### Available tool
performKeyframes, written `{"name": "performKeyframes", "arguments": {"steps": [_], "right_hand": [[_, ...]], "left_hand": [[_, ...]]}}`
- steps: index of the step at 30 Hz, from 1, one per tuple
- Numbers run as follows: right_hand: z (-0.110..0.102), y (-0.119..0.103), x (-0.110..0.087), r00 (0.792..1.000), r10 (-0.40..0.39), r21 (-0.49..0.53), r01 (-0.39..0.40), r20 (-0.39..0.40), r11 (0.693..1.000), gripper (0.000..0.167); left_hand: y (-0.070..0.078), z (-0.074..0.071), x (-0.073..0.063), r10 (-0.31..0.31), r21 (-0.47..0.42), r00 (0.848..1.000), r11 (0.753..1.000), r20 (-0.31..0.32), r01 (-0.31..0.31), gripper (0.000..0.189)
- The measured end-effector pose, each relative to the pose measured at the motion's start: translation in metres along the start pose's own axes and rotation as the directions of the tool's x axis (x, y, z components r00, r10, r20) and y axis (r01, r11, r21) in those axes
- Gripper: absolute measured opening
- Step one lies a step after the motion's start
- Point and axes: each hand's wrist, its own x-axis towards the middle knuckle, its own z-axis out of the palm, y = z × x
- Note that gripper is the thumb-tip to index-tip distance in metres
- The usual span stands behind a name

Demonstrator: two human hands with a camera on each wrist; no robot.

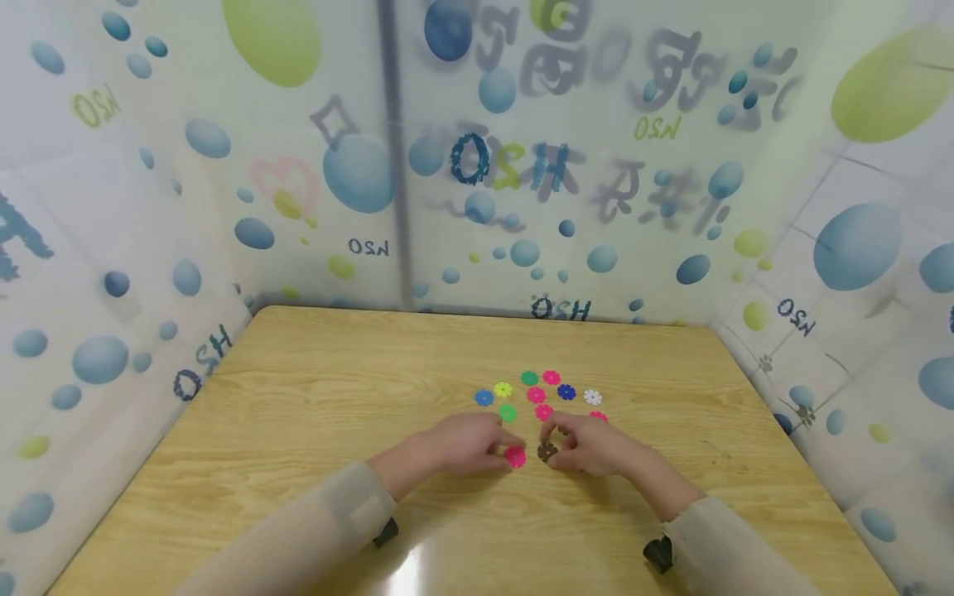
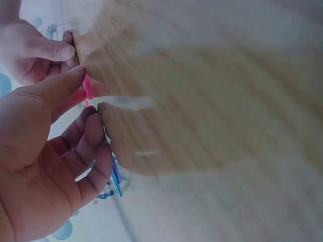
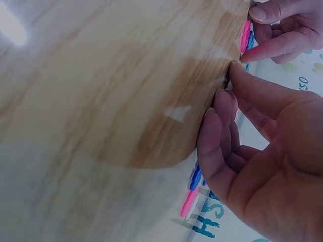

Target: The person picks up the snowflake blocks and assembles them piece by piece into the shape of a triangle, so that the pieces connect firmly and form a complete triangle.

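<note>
My left hand pinches a bright pink notched plastic disc by its edge, low over the table. Opposite it, my right hand holds a brown notched disc between thumb and forefinger. A small gap separates the two discs in the head view. Seen edge-on in the left wrist view, the pink disc lies by the thumb tip. The brown disc is mostly hidden by the fingers in the right wrist view.
Beyond the hands, several flat notched discs lie on the wooden table, among them a blue one, a yellow one, a green one and a white one. One pink disc is partly behind my right hand. Patterned curtains enclose the table.
</note>
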Motion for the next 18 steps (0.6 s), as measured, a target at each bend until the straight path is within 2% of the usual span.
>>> {"name": "performKeyframes", "arguments": {"steps": [7, 14, 18], "right_hand": [[0.0010, -0.0033, 0.0008, 1.000, 0.027, -0.027, -0.027, -0.009, 0.999, 0.026], [0.0024, -0.0039, 0.0001, 0.999, 0.033, -0.058, -0.033, -0.013, 0.998, 0.028], [0.0029, -0.0019, -0.0019, 1.000, 0.004, -0.068, -0.005, -0.011, 0.998, 0.028]], "left_hand": [[-0.0008, 0.0012, 0.0067, -0.038, -0.120, 0.999, 0.992, 0.010, 0.039, 0.024], [0.0003, -0.0016, 0.0048, -0.079, -0.253, 0.996, 0.964, 0.027, 0.083, 0.015], [0.0038, -0.0025, 0.0024, -0.104, -0.261, 0.994, 0.960, 0.024, 0.107, 0.015]]}}
